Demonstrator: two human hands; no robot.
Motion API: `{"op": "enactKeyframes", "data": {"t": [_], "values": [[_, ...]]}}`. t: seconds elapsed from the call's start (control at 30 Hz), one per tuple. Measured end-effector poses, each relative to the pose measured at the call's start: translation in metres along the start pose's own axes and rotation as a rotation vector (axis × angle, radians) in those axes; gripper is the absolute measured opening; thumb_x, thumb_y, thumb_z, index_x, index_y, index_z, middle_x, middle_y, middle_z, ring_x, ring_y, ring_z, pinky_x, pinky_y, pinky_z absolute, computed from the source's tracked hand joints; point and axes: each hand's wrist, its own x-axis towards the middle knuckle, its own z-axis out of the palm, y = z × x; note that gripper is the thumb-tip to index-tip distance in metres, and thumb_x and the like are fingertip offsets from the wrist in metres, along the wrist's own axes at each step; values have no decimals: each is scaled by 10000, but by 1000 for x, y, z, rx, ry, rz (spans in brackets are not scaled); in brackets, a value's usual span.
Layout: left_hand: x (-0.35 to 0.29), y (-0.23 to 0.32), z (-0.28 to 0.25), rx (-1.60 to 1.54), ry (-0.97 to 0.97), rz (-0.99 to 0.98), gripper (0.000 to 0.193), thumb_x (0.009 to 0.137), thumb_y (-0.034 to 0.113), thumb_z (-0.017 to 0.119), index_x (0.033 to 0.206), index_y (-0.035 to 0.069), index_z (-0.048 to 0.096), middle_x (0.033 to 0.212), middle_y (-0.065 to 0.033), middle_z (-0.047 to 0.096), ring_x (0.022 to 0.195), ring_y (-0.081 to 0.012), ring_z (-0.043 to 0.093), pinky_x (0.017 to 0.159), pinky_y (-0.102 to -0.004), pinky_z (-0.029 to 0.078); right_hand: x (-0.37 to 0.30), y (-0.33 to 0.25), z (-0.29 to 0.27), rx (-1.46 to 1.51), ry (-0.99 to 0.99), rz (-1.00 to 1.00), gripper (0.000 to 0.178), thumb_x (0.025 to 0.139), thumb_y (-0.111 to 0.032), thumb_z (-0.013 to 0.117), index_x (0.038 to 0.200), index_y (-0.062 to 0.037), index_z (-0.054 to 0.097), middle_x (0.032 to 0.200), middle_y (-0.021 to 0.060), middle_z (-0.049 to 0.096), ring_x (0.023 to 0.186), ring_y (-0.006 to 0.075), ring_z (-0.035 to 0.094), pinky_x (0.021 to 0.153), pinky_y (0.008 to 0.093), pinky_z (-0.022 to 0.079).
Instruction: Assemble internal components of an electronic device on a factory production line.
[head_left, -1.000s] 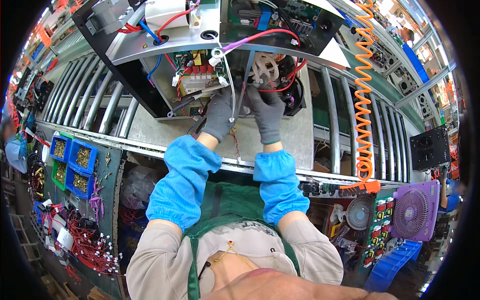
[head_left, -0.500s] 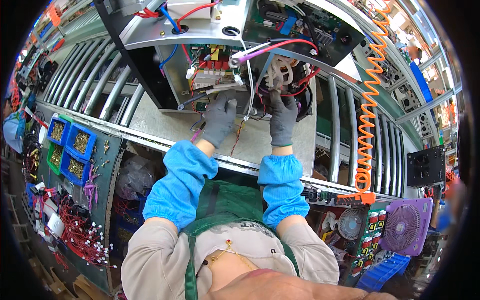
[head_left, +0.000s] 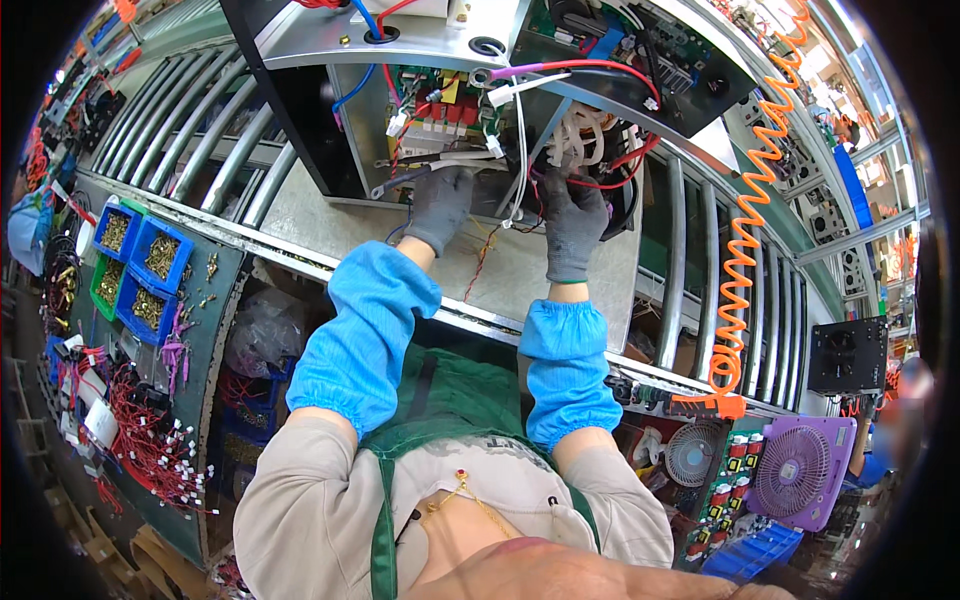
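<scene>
In front of me stands an open metal cabinet (head_left: 400, 45) with a circuit board (head_left: 435, 115) inside. My left hand (head_left: 440, 208), in a grey glove, is closed around dark cables (head_left: 425, 172) with ring lugs at the cabinet's front opening. My right hand (head_left: 575, 232), also gloved, has its fingers bent in among thin wires below a white-wrapped coil (head_left: 580, 138); its fingertips are partly hidden. A red wire (head_left: 610, 186) runs past those fingers. White wires (head_left: 519, 150) with connectors hang between my hands. Above them a purple-sleeved red cable (head_left: 520, 70) ends in a ring lug.
Roller conveyors (head_left: 215, 150) flank the metal plate (head_left: 310, 225) under the cabinet. At left, blue bins (head_left: 145, 308) of screws and a heap of red wires (head_left: 150, 430) lie on a green bench. An orange coiled hose (head_left: 735, 260) hangs at right, near a purple fan (head_left: 800, 470).
The cabinet appears slightly farther right and higher in view. My left hand has shifted up against the cables, its fingers now more hidden. My right hand stays at the wires beneath the coil.
</scene>
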Motion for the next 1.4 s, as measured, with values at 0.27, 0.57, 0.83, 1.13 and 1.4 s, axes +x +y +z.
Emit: {"op": "enactKeyframes", "data": {"t": [0.27, 0.57, 0.83, 1.13, 1.4], "values": [[13, -11, -8, 544, -240, 291, 209, 856, 166, 497, 925, 56, 661, 918, -157, 658, 779, -355, 626, 709, -430, 497, -8, -31, 12, -16, 4, 27, 166, 810, -110, 714, 901, 19, 660, 799, 42, 676, 695, 65, 577, 617, 219, 468], [30, -13, -21, -255, -700, -208, 299, 924, 185, 426, 1141, 64, 594, 1099, -124, 628, 998, -207, 599, 849, -294, 468, -7, -27, 20, -277, -60, -64, 196, 806, -103, 708, 948, 23, 661, 800, 54, 682, 703, 81, 585, 637, 222, 464], [28, -24, -5, -329, -551, -58, 360, 938, 307, 419, 1109, 63, 621, 1120, -120, 632, 1035, -212, 593, 893, -315, 448, -18, -40, 29, 158, 87, 243, 200, 820, -124, 687, 936, 35, 655, 824, 50, 669, 699, 90, 575, 631, 227, 445], [25, -47, 17, -378, -382, 165, 331, 925, 291, 415, 1073, 64, 605, 930, -119, 647, 859, -246, 610, 751, -356, 466, 1, -30, 5, 182, 103, 83, 227, 847, -206, 688, 961, -34, 593, 759, 27, 632, 603, 95, 592, 481, 227, 468], [36, -116, 68, -783, -752, -391, 270, 961, 194, 416, 1124, 90, 603, 955, -4, 592, 855, -90, 538, 745, -242, 445, 2, -30, 1, 103, 2, 85, 201, 832, -157, 699, 914, 1, 606, 807, 46, 650, 641, 96, 598, 561, 222, 482]]}}
